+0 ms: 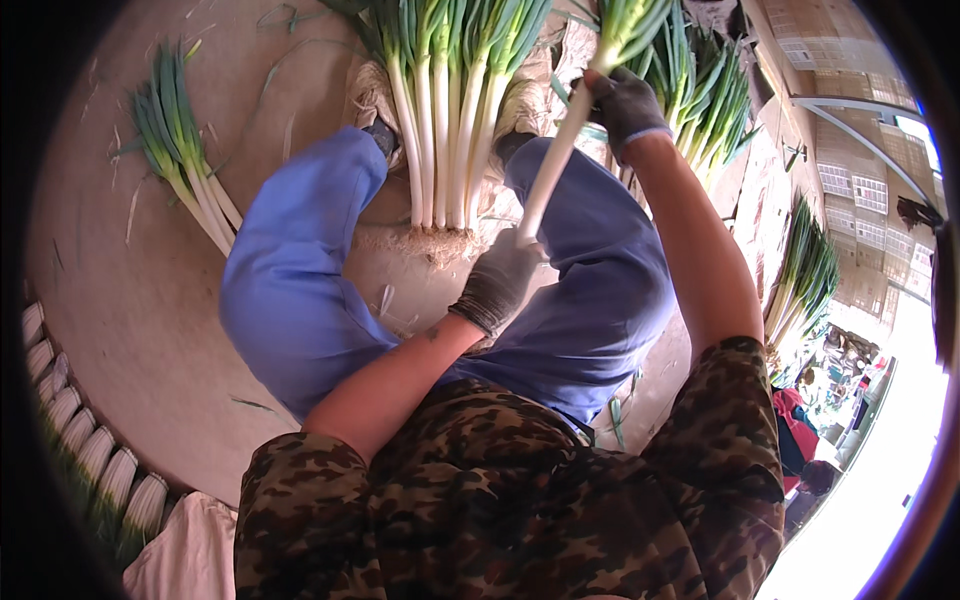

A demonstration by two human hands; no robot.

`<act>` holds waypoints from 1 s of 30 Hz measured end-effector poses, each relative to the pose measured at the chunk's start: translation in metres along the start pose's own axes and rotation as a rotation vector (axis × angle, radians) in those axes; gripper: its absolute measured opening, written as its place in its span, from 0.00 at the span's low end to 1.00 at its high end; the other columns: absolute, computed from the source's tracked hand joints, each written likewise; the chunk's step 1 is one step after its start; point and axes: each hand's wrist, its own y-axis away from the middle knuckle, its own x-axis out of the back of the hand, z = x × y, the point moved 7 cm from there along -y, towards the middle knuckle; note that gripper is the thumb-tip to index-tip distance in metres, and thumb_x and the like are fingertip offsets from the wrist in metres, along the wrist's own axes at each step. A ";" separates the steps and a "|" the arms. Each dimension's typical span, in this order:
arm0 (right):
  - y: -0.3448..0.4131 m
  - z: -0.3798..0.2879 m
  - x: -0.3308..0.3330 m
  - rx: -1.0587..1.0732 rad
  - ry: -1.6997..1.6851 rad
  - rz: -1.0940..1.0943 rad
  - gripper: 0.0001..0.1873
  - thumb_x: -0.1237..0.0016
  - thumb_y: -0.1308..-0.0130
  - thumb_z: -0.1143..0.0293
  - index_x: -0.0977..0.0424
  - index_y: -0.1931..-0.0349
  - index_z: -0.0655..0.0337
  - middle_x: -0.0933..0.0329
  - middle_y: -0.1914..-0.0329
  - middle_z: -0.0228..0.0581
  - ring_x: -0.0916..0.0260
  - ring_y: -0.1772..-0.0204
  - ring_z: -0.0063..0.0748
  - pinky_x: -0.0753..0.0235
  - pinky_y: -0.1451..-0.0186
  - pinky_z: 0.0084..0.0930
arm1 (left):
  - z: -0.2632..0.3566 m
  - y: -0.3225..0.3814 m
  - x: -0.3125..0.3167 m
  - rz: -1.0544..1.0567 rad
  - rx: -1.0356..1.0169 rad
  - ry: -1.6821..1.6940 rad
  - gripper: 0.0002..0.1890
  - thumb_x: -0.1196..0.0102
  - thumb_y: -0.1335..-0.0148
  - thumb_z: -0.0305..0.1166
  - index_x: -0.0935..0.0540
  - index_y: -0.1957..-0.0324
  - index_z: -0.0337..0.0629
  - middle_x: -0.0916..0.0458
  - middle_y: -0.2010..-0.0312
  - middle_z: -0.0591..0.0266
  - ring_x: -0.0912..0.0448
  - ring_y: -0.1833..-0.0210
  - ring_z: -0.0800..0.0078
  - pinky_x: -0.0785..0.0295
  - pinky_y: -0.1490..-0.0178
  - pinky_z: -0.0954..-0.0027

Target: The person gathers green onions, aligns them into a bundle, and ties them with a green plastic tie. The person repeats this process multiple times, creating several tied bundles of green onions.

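A single long green onion [555,161] slants across my right thigh. My left hand [501,277], in a dark grey work glove, is closed around its lower white end, and the root tip is hidden in the fist. Higher up, where the white stalk turns green, my right hand [624,111] grips the same onion in a matching glove. Between my feet lies a row of several long green onions [448,142], side by side. Their roots [435,244] are stringy and point towards me.
More green onions [701,112] are heaped beyond my right hand, with another pile [802,270] farther right. A few onions [191,165] lie left of my knee. Several white-stemmed bundles [112,472] line the lower left, near a pale cloth [187,551]. A person [799,442] is at far right.
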 end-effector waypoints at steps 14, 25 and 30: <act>-0.127 0.108 -0.172 0.054 0.943 0.016 0.34 0.39 0.45 0.50 0.31 0.47 0.67 0.22 0.49 0.54 0.24 0.45 0.50 0.27 0.42 0.37 | -0.171 -0.069 0.055 0.198 0.441 -0.498 0.24 0.60 0.30 0.49 0.20 0.54 0.38 0.20 0.59 0.38 0.22 0.55 0.42 0.27 0.49 0.49; -0.117 0.121 -0.176 0.014 1.037 0.050 0.25 0.46 0.41 0.65 0.36 0.47 0.70 0.20 0.64 0.54 0.21 0.58 0.51 0.22 0.57 0.43 | -0.231 -0.061 0.018 0.223 0.853 0.748 0.07 0.48 0.33 0.37 0.26 0.64 0.47 0.24 0.76 0.63 0.24 0.79 0.73 0.29 0.80 0.72; -0.116 0.142 -0.186 0.001 1.005 -0.020 0.43 0.39 0.45 0.63 0.48 0.34 0.71 0.22 0.50 0.52 0.23 0.47 0.48 0.25 0.44 0.39 | -0.231 -0.058 0.023 0.253 0.773 0.875 0.06 0.46 0.35 0.37 0.24 0.63 0.47 0.23 0.74 0.67 0.25 0.75 0.75 0.26 0.72 0.74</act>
